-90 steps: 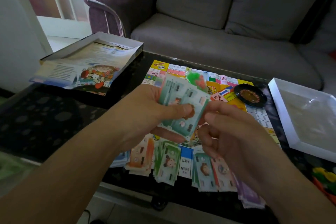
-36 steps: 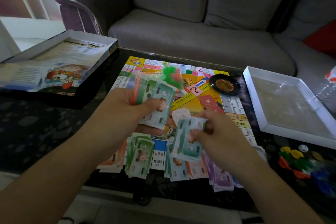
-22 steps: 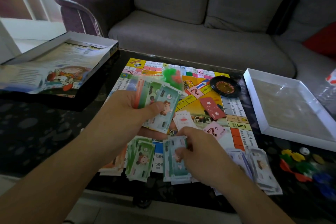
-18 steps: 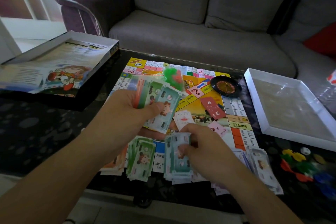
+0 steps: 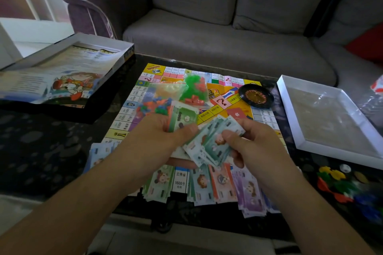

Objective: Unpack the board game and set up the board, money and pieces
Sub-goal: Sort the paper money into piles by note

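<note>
- My left hand (image 5: 157, 136) gripped the fanned stack of green paper play-money notes (image 5: 207, 143) above the colourful game board (image 5: 215, 93).
- My right hand (image 5: 255, 143) pinched its top notes; I judged peeling one denomination at a time onto the sorted near-edge money piles (image 5: 209, 184) best.

Board square (image 5: 179, 180) reads "1600分"; question marks on board (image 5: 219, 102) centre squares.
</note>
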{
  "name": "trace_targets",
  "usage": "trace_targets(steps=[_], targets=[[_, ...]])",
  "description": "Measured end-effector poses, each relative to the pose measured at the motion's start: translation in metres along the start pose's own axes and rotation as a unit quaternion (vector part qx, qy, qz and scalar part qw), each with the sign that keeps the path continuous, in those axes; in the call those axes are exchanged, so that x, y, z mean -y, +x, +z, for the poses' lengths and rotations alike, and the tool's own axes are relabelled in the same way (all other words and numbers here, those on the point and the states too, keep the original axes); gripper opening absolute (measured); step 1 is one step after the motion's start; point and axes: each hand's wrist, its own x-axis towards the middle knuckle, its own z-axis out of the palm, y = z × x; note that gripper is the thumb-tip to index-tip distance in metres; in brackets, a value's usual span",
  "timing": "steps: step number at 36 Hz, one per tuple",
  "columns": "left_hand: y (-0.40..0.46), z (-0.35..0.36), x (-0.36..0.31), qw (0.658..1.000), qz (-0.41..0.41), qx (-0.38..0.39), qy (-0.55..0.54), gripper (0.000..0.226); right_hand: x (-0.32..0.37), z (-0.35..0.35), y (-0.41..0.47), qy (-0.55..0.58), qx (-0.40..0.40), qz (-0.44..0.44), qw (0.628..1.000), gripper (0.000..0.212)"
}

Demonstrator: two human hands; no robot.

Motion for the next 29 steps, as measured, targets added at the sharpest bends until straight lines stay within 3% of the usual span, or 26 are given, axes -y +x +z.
trace_targets(steps=[3,8,15,22,29], targets=[[0.005,-0.007,-0.001,0.997,-0.025,-0.075,-0.022,0.025,-0.004,-0.004,0.003,-0.035,0.009,0.010,0.999,0.014],[0.010,-0.016,-0.009,0.990,-0.056,-0.117,-0.058,0.024,0.001,0.006,-0.002,-0.069,0.122,0.041,0.989,0.009],[0.005,-0.009,-0.012,0.994,-0.040,-0.093,-0.047,0.020,-0.015,0.031,-0.002,-0.256,0.111,0.019,0.960,0.013],[0.004,-0.009,-0.010,0.996,-0.040,-0.064,-0.055,0.021,-0.025,0.047,-0.005,-0.291,0.095,0.001,0.952,0.017],[0.004,-0.006,-0.012,0.990,-0.051,0.000,-0.133,0.023,-0.024,0.051,-0.010,-0.336,0.100,-0.022,0.936,0.027]])
